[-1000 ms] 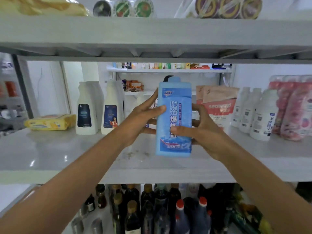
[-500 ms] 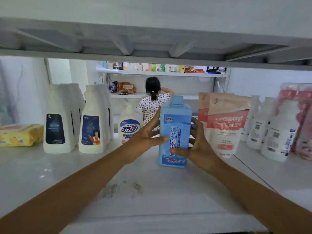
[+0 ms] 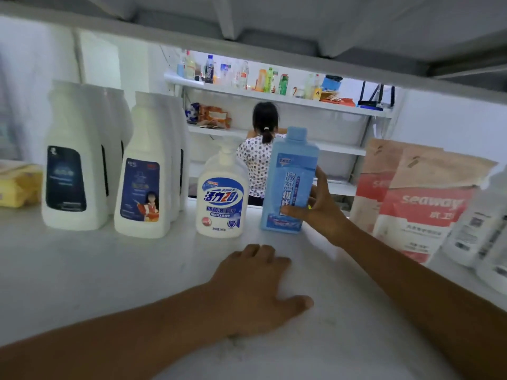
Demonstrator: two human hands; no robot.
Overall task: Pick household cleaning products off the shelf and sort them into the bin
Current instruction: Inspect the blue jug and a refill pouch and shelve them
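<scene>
My right hand (image 3: 321, 207) grips the blue detergent bottle (image 3: 289, 179), standing upright on the shelf (image 3: 82, 270); my left hand (image 3: 255, 292), at six o'clock of it, rests open, palm down.

White shelf (image 3: 82, 270), pretty full along the back. Far left there's a yellow pack (image 3: 19, 185), then two rows of white jugs (image 3: 75, 157), a pump bottle (image 3: 222, 193) and a blue bottle (image 3: 288, 182) standing upright mid-shelf. Right side has red pouches (image 3: 428, 204) and small white bottles (image 3: 477, 229). Left hand (image 3: 255, 289) rests flat on the near part.
</scene>
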